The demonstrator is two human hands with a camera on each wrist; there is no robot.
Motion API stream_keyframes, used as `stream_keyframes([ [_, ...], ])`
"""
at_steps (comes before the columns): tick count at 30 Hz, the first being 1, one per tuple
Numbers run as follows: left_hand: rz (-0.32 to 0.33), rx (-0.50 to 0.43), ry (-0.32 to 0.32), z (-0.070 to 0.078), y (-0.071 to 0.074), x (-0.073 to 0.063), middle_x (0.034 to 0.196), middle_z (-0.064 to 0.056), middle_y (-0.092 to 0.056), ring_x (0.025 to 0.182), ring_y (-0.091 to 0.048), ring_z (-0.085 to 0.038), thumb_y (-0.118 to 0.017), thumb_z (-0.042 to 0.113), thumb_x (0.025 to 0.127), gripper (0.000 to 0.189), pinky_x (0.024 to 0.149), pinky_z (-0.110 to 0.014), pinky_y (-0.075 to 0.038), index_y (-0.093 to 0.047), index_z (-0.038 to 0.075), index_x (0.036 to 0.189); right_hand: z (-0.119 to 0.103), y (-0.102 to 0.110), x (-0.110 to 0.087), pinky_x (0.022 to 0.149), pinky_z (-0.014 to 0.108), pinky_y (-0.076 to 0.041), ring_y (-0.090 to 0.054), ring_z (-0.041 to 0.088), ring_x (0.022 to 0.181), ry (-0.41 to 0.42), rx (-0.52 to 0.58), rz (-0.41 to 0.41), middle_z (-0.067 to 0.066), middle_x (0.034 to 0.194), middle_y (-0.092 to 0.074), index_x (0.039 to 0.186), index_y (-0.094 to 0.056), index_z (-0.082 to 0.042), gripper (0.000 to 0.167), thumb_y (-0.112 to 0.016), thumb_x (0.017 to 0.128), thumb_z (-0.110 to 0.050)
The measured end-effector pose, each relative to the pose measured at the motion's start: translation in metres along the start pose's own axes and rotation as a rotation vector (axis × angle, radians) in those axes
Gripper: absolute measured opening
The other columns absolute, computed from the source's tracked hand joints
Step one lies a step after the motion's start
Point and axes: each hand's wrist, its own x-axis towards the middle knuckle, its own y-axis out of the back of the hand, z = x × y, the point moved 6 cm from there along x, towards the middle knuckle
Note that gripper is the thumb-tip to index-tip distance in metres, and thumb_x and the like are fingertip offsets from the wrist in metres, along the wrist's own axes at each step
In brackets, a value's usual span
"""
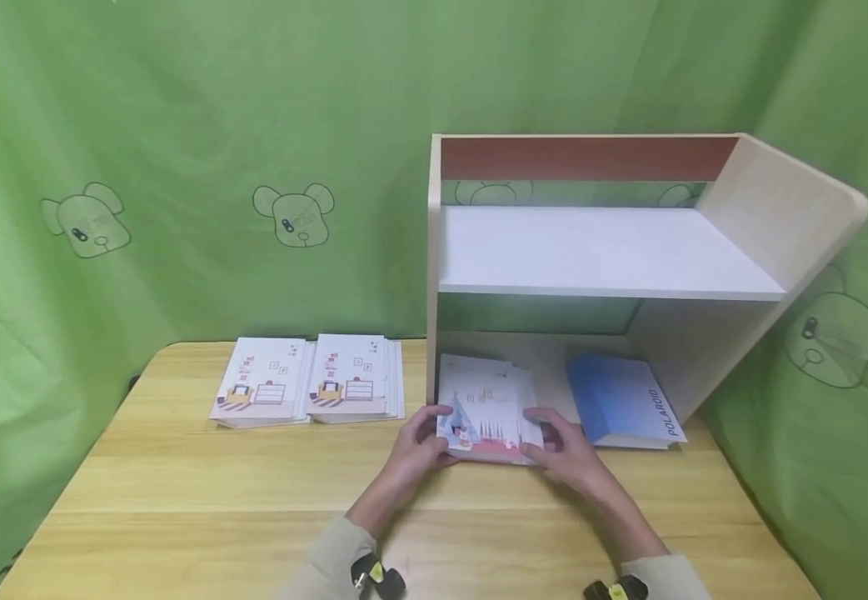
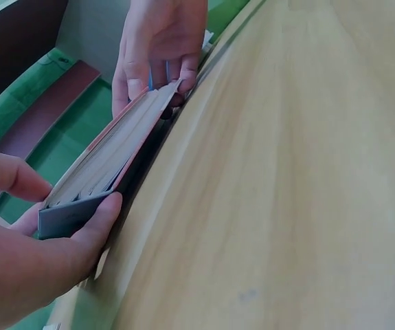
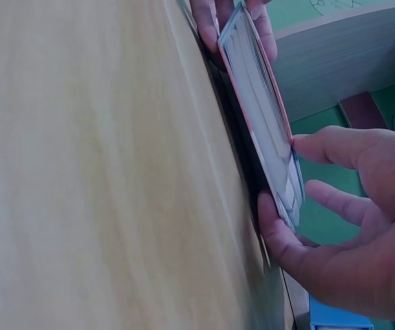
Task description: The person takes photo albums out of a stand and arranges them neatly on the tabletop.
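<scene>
Wood-grained tabletop, extending beneath the hands. Directly upon it: two book piles, side by side, left of the hands; a shelf, ahead, with a blue book on its base, right of the hands.

Beige sleeves, black-and-yellow wrist devices

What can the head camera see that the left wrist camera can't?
Only the head view shows two piles of white books on the left side of the table and the word POLAROID on the blue book.

Only the left wrist view shows the grey spine of the held book.

Both show the left hand, right hand, held book, table and green curtain.
</scene>
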Motion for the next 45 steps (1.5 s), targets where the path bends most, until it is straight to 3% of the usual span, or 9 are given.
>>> stream_keyframes([
  [6, -0.023, -0.019, 0.018, -0.003, 0.0, -0.006, 0.146, -0.024, -0.045, 0.107, -0.066, -0.033, -0.058, -0.014, 0.079, 0.064, 0.088, -0.043, -0.062, -0.057, 0.008, 0.139, 0.002, 0.001, -0.01, 0.078, 0.035, -0.062, -0.065, 0.036, 0.104, -0.027, 0.071, -0.017, 0.028, 0.128, -0.058, 0.145, -0.05, -0.002, 0.061, -0.077, 0.091, -0.011],
  [13, -0.055, 0.015, -0.002, 0.001, -0.002, -0.013, 0.15, -0.022, -0.043, 0.108, -0.066, -0.033, -0.063, -0.013, 0.078, 0.071, 0.087, -0.043, -0.062, -0.054, 0.011, 0.144, 0.001, 0.004, -0.019, 0.08, 0.029, -0.058, -0.062, 0.032, 0.105, -0.05, 0.078, 0.009, 0.024, 0.128, -0.056, 0.144, -0.051, -0.005, 0.062, -0.079, 0.089, -0.013],
  [22, -0.103, 0.071, -0.066, 0.012, -0.005, -0.025, 0.154, -0.023, -0.041, 0.117, -0.064, -0.036, -0.066, -0.013, 0.08, 0.078, 0.092, -0.037, -0.06, -0.046, 0.013, 0.151, -0.001, 0.01, -0.028, 0.087, 0.023, -0.057, -0.061, 0.036, 0.114, -0.005, 0.128, 0.035, 0.025, 0.139, -0.054, 0.144, -0.052, -0.006, 0.065, -0.081, 0.087, -0.014],
  [36, -0.173, 0.134, -0.151, 0.022, -0.009, -0.04, 0.159, -0.016, -0.036, 0.123, -0.059, -0.038, -0.063, -0.017, 0.079, 0.081, 0.088, -0.038, -0.061, -0.046, 0.018, 0.15, -0.007, 0.006, -0.041, 0.076, 0.032, -0.063, -0.067, 0.031, 0.094, 0.007, 0.303, -0.033, 0.031, 0.13, -0.051, 0.149, -0.045, -0.003, 0.076, -0.079, 0.081, 0.005],
  [45, -0.218, 0.168, -0.212, 0.029, -0.011, -0.046, 0.158, -0.006, -0.035, 0.121, -0.061, -0.035, -0.062, -0.018, 0.077, 0.083, 0.088, -0.043, -0.062, -0.047, 0.022, 0.148, -0.007, 0.005, -0.046, 0.08, 0.036, -0.063, -0.068, 0.031, 0.098, -0.014, 0.342, -0.011, 0.03, 0.128, -0.051, 0.147, -0.046, -0.006, 0.077, -0.08, 0.079, 0.007],
])
